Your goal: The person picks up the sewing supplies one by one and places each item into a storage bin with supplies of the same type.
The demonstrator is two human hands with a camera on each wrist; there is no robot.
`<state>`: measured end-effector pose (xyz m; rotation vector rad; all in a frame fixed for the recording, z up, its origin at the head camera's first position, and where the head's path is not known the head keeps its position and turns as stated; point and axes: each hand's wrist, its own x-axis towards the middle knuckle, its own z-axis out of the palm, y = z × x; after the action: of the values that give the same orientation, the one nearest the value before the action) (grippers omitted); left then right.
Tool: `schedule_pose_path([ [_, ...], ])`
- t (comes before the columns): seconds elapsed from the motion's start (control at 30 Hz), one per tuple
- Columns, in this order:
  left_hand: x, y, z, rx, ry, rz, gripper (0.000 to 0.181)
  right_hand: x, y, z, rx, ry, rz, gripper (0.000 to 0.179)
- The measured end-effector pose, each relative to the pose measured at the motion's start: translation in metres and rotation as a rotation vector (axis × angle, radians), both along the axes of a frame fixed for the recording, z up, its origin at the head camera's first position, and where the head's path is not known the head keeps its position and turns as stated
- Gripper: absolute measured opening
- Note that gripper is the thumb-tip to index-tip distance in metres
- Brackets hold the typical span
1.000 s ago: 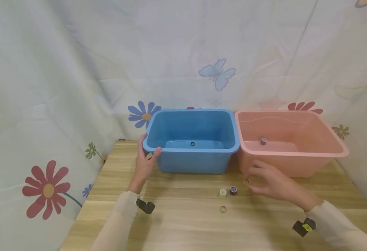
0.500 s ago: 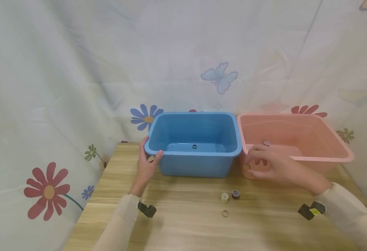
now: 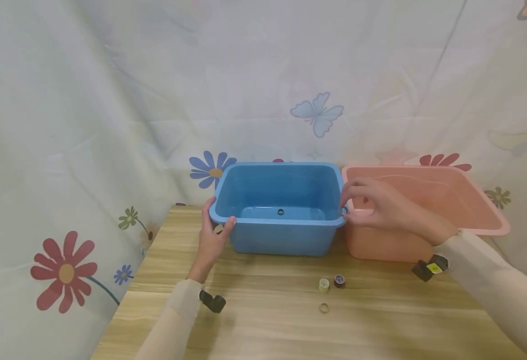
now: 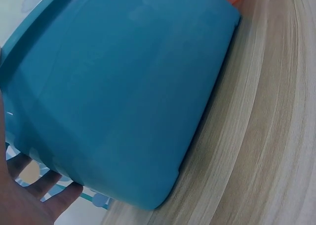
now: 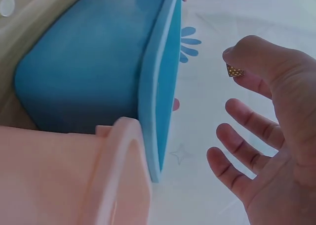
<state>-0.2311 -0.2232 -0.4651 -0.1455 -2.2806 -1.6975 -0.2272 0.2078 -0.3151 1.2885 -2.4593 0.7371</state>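
My left hand (image 3: pixel 211 245) holds the near-left corner of the blue tub (image 3: pixel 281 241), thumb on the front rim. In the left wrist view its fingers (image 4: pixel 64 198) lie along the tub's outer wall. My right hand (image 3: pixel 382 204) pinches a small ring (image 3: pixel 343 211) between thumb and index finger, over the adjoining rims of the blue and pink tubs. Seen from the right wrist, the ring (image 5: pixel 235 71) is brownish with pale dots, and the other fingers are spread. A small dark ring (image 3: pixel 281 212) lies on the blue tub's floor.
The pink tub (image 3: pixel 380 246) stands against the blue one's right side. On the wooden table (image 3: pixel 263 330), before the tubs, are a whitish spool-like piece (image 3: pixel 324 285), a dark one (image 3: pixel 339 281) and a gold-toned ring (image 3: pixel 324 308). A printed curtain (image 3: pixel 245 75) hangs behind.
My right hand has lifted the ring off the table and carried it up and left to the tub rims. It now covers the small piece inside the pink tub. The left hand stays put.
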Motion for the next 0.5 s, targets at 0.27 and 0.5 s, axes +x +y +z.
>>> schedule_pose_path([
  [0.27,-0.001,0.0,0.001,0.01,-0.018,-0.004,0.08,-0.02,-0.01,0.013,0.0,-0.112,-0.028,0.021],
  [0.5,0.011,0.005,0.021,0.017,-0.05,-0.02,0.082,-0.039,-0.025,0.019,0.009,-0.13,-0.079,0.018],
])
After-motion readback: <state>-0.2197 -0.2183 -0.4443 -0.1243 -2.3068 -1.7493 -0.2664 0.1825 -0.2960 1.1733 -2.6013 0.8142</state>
